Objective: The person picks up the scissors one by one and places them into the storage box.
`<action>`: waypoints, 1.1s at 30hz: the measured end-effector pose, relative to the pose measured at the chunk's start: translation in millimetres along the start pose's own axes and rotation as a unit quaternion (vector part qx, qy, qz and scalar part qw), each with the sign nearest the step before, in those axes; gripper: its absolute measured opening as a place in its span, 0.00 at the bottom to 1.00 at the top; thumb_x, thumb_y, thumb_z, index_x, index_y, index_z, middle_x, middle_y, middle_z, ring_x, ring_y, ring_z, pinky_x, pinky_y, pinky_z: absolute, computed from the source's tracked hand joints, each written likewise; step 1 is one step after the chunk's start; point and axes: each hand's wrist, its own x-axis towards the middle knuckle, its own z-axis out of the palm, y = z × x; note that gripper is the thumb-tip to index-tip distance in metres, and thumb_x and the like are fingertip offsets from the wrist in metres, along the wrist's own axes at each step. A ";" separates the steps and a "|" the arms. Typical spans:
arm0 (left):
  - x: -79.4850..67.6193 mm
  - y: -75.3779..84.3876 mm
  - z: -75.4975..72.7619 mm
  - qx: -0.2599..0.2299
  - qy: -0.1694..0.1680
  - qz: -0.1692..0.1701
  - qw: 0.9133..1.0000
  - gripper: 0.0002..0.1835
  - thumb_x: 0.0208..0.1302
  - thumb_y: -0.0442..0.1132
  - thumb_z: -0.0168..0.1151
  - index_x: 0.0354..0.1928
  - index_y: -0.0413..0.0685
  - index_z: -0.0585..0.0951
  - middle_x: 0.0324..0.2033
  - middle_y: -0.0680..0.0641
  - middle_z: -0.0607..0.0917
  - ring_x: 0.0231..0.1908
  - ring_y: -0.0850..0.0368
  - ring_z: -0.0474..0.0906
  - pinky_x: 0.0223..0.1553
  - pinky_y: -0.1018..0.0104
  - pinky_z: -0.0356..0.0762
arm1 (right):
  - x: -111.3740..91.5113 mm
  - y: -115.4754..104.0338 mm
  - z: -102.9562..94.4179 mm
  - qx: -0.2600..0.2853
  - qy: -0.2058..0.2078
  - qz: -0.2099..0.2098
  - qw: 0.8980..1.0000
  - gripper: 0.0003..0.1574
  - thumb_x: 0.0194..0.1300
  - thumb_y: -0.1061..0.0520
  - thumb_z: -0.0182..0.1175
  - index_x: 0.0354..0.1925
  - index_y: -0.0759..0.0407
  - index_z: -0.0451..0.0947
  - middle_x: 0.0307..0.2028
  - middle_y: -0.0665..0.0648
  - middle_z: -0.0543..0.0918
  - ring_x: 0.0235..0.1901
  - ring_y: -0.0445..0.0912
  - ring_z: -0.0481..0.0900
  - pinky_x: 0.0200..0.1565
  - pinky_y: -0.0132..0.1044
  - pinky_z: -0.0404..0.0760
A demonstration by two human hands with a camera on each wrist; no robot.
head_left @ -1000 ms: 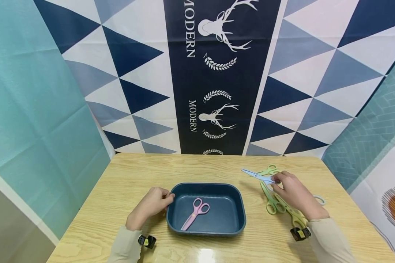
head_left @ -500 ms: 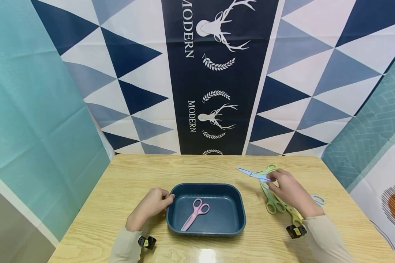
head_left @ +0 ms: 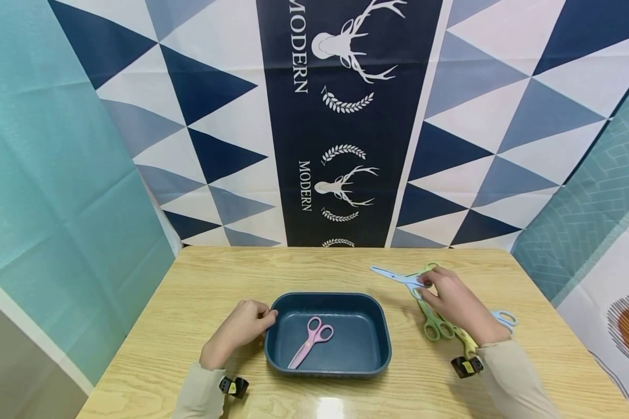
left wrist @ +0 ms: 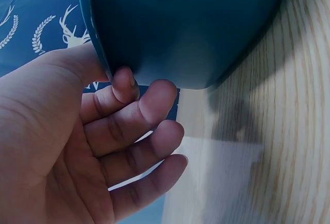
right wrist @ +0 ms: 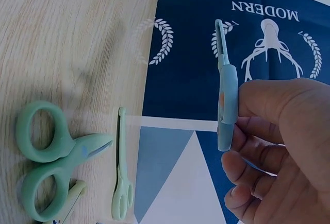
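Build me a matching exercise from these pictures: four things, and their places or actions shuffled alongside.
1. Pink scissors
2. Bare left hand
3. Bare right hand
4. Yellow scissors

A. Pinching light-blue scissors
B. Inside the dark-blue rectangular tray
C. Beside green scissors on the wood-grain table
D. Gripping the tray's side

Pairs: 1-B, 2-D, 3-A, 4-C
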 end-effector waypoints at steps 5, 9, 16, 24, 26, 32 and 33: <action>-0.5 0.3 0.7 -0.001 -0.001 -0.003 1.000 0.23 0.73 0.40 0.59 0.15 0.52 0.74 0.12 0.59 0.74 0.15 0.65 0.70 0.21 0.72 0.67 | 2.0 -3.7 1.4 0.004 0.005 -0.009 1.000 0.08 0.67 0.64 0.65 0.43 0.67 0.84 0.37 0.58 0.82 0.41 0.55 0.82 0.46 0.54 0.82; -0.8 0.5 0.7 -0.002 -0.001 -0.002 1.000 0.23 0.73 0.39 0.59 0.15 0.52 0.74 0.12 0.59 0.74 0.15 0.66 0.70 0.21 0.73 0.67 | 3.3 -6.4 1.6 0.004 0.006 -0.012 1.000 0.07 0.67 0.64 0.66 0.42 0.66 0.84 0.37 0.57 0.82 0.42 0.55 0.81 0.47 0.54 0.81; -0.5 -0.2 0.3 0.001 0.001 0.002 1.000 0.24 0.73 0.40 0.59 0.14 0.52 0.73 0.12 0.60 0.73 0.14 0.66 0.69 0.21 0.73 0.66 | 6.2 -10.4 1.3 0.001 0.004 -0.016 1.000 0.07 0.67 0.63 0.66 0.43 0.65 0.84 0.38 0.57 0.83 0.41 0.54 0.80 0.47 0.53 0.81; 0.9 -0.2 0.2 0.000 -0.002 0.002 1.000 0.24 0.73 0.40 0.59 0.14 0.52 0.73 0.12 0.60 0.73 0.15 0.67 0.70 0.21 0.73 0.67 | 9.8 -14.4 3.2 0.002 0.000 -0.016 1.000 0.08 0.67 0.63 0.66 0.43 0.66 0.84 0.39 0.58 0.83 0.43 0.54 0.81 0.48 0.52 0.82; 0.9 0.5 0.2 -0.003 -0.002 0.001 1.000 0.24 0.73 0.39 0.59 0.14 0.52 0.73 0.12 0.59 0.73 0.15 0.66 0.70 0.21 0.73 0.67 | 10.5 -15.1 3.9 0.001 -0.001 -0.019 1.000 0.08 0.67 0.63 0.66 0.43 0.66 0.84 0.39 0.58 0.83 0.43 0.54 0.81 0.48 0.52 0.82; 0.2 1.5 0.1 -0.005 -0.002 -0.001 1.000 0.24 0.73 0.39 0.59 0.14 0.52 0.73 0.12 0.59 0.73 0.15 0.66 0.69 0.21 0.73 0.67 | 13.1 -17.7 6.0 0.001 -0.004 -0.030 1.000 0.08 0.67 0.62 0.66 0.43 0.66 0.84 0.39 0.57 0.83 0.42 0.53 0.81 0.47 0.52 0.82; 0.2 1.4 0.0 -0.003 -0.001 -0.001 1.000 0.24 0.73 0.39 0.59 0.14 0.52 0.73 0.12 0.59 0.73 0.15 0.66 0.69 0.21 0.73 0.67 | 13.7 -18.4 6.2 0.001 -0.004 -0.030 1.000 0.08 0.67 0.62 0.66 0.43 0.65 0.84 0.39 0.57 0.83 0.42 0.53 0.81 0.47 0.52 0.82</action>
